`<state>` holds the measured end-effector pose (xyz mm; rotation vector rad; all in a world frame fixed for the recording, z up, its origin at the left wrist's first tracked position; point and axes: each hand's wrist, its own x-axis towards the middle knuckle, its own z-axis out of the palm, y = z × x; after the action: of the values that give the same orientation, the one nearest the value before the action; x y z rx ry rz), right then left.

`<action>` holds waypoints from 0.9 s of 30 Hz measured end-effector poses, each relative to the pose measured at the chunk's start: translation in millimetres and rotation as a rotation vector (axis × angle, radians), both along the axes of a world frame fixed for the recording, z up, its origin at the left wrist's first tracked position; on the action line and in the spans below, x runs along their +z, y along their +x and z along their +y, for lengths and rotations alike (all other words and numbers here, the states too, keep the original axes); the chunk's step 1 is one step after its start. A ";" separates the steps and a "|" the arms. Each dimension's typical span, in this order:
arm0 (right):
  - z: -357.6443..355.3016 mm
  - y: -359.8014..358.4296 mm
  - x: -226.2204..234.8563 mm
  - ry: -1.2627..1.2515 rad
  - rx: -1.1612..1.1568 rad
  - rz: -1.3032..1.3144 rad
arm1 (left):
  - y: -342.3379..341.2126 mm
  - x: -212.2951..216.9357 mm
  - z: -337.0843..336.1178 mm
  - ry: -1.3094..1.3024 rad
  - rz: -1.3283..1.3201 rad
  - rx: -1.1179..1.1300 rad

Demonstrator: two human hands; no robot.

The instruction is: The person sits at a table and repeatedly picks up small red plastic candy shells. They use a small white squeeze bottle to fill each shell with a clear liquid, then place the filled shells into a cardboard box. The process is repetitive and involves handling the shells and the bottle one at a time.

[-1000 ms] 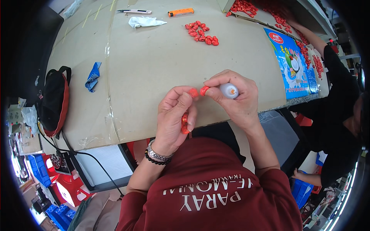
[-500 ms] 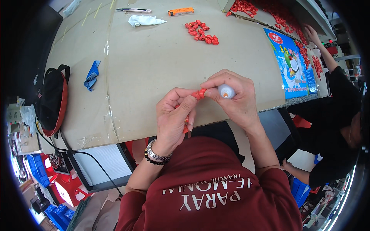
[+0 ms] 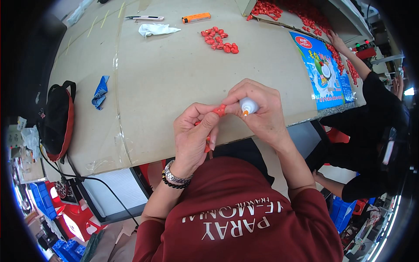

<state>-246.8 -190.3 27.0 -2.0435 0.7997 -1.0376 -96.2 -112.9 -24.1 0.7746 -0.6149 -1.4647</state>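
Held red pieces (image 3: pixel 219 110), apparently joined; white bottle (image 3: pixel 249 104) beside, tilted, orange nozzle (image 3: pixel 245 113).

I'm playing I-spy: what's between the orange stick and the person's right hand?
Red pieces, then bare tabletop, lie between the orange stick and right hand in the head view.

Worktable (image 3: pixel 148 96), grey-beige top, clear tape along a seam; at its far side, utility knife (image 3: pixel 144 18), slim, and small orange oblong pack (image 3: pixel 196 18), near crumpled white tissue (image 3: pixel 158 29); blue cloth scrap (image 3: pixel 100 92), rumpled; black-and-red zip pouch (image 3: pixel 56 120), at the left edge; blue printed sheet (image 3: pixel 325 83), coconut picture, right; black cable (image 3: pixel 111 190); blue plastic crate (image 3: pixel 42 198), lower left, near red plastic stool (image 3: pixel 77 220).
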 end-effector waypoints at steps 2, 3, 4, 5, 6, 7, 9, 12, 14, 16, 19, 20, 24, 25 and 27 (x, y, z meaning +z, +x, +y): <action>0.6 -1.9 0.3 0.037 0.009 0.022 | -0.2 0.1 -0.7 0.008 -0.002 -0.002; 0.8 -2.9 0.4 0.055 0.013 0.033 | -0.1 -0.1 -1.3 0.011 -0.005 -0.005; 0.8 -3.3 0.0 0.052 0.016 0.031 | 0.0 -0.1 -1.8 0.014 -0.008 -0.009; 0.5 -3.6 -0.6 0.050 0.019 0.030 | -0.1 0.0 -2.2 0.012 -0.013 -0.009; 0.5 -3.7 -1.1 0.049 0.022 0.028 | -0.1 -0.1 -2.2 0.012 -0.018 -0.009; 0.4 -3.7 -1.0 0.045 0.023 0.026 | -0.1 -0.3 -2.2 0.012 -0.023 -0.009; -0.5 -3.3 -0.4 0.036 0.025 0.022 | 0.1 -0.9 -2.7 -0.004 -0.032 -0.005; -2.3 -4.5 -0.9 -0.004 0.034 0.012 | -1.2 1.6 -3.5 -0.034 -0.059 0.022; -2.8 -4.3 3.3 -0.109 0.020 0.012 | -2.1 5.9 -4.7 -0.060 -0.101 0.053; -1.8 -2.1 7.8 -0.163 -0.014 -0.018 | -1.9 10.7 -6.1 -0.092 -0.166 0.089; 4.5 0.7 10.4 -0.142 -0.072 -0.075 | -4.3 13.2 -6.7 -0.123 -0.285 0.201; 5.6 0.1 8.3 -0.123 -0.073 -0.078 | -4.9 12.8 -6.8 -0.149 -0.288 0.217; 12.6 -0.6 1.0 -0.092 -0.083 -0.065 | -7.4 6.8 -5.3 -0.215 -0.256 0.252; 14.3 0.4 1.3 -0.092 -0.094 -0.084 | -8.1 5.7 -4.4 -0.224 -0.236 0.255; 16.7 2.9 3.4 -0.094 -0.116 -0.123 | -10.6 6.0 -4.2 -0.224 -0.209 0.271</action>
<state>-243.9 -173.6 30.4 -2.0077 0.8275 -1.2750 -106.8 -117.2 -18.1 0.8051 -0.7854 -1.0547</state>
